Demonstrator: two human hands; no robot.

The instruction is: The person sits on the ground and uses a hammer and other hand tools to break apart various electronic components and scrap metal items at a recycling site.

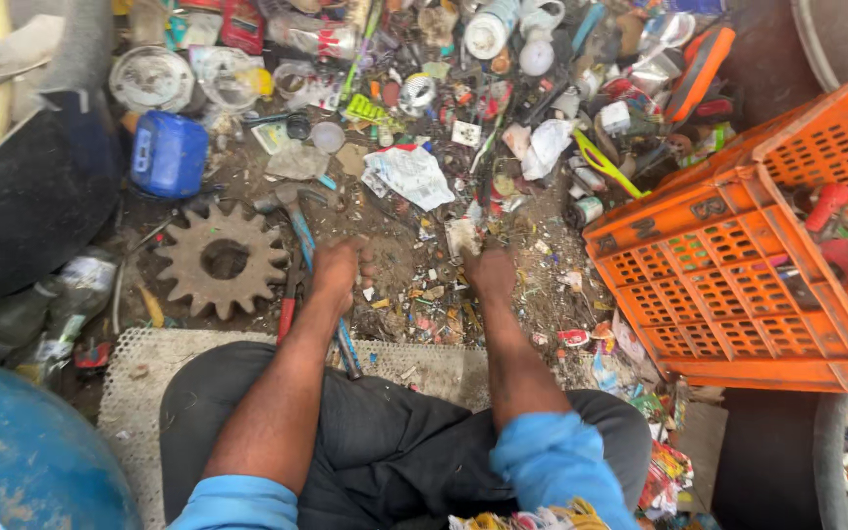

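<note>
We see the left hand (338,270) closed around a hammer (318,270), its grip wrapped about the middle of the blue handle. The hammer's long axis runs steeply from near to far: the handle's free end points back toward the person's lap, and the metal head points away and slightly left, ending just right of the rusty gear (221,259). That gear, our landmark, lies flat on the dirt floor (399,260), teeth outward, just left of the left hand.

The right hand (491,273) sits well to the right of the gear, fingers curled down onto the littered floor; we cannot tell whether its grip has anything in it. A red-handled tool (288,312) lies just below the gear's right edge, beside the left forearm.

Further right of the gear stands an orange plastic crate (738,285), tilted, with scrap inside. Beyond the gear, up and left, rests a blue plastic can (169,153); beyond it to the right lies a crumpled white wrapper (410,175) among mixed scrap.
</note>
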